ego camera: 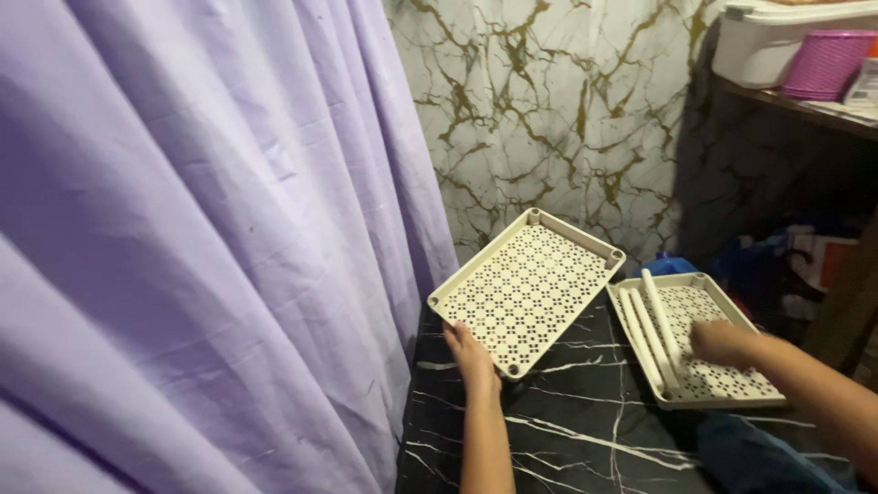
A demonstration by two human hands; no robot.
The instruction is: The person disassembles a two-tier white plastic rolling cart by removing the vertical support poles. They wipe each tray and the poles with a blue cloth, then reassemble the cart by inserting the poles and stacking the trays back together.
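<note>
My left hand (471, 355) grips the near edge of a cream perforated plastic shelf tray (540, 274), holding it tilted up off the floor, with its far side towards the marble wall. A second cream perforated tray (732, 380) lies flat on the black marble floor to the right. Several cream tubes (657, 320) rest in it. My right hand (721, 341) reaches into this second tray, over the tubes; it is blurred, so its grasp is unclear.
A purple curtain (201, 229) fills the left side. A white and gold marble wall (558, 101) stands behind. At upper right a shelf holds a white bin (759, 41) and pink basket (828, 64). Clothes and a blue object (666, 265) lie below it.
</note>
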